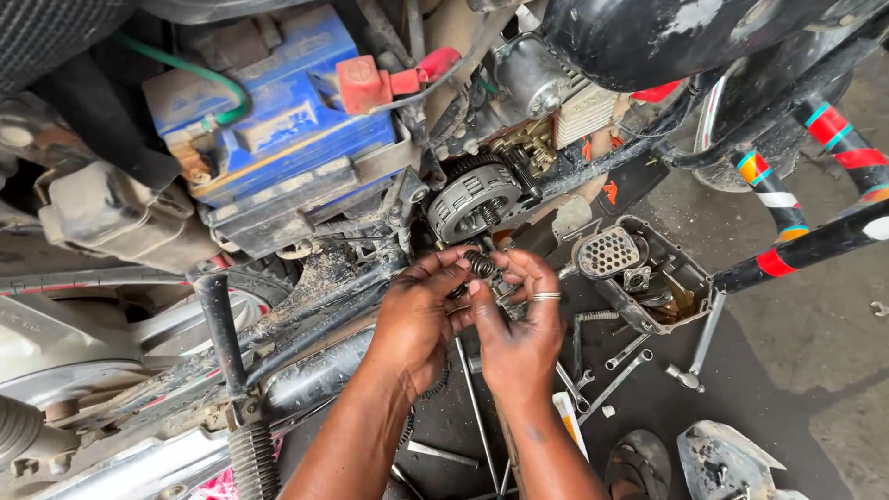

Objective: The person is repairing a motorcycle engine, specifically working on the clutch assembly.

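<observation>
Small dark coiled metal spring [480, 265] sits pinched between the fingertips of both hands, at six o'clock from the round toothed steel clutch drum [474, 198]. Left hand [417, 315] grips its left end; right hand [520, 324] seems closed on the other.

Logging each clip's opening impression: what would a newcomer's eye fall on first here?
Most likely the two hands at centre: the left hand and the right hand, which wears a ring, meet around a small coil spring pinched in their fingertips. Just above them sits a round toothed clutch assembly on the motorcycle engine, and at upper left a blue battery stands out. Wrenches lie scattered on the dark floor at lower right.
</observation>
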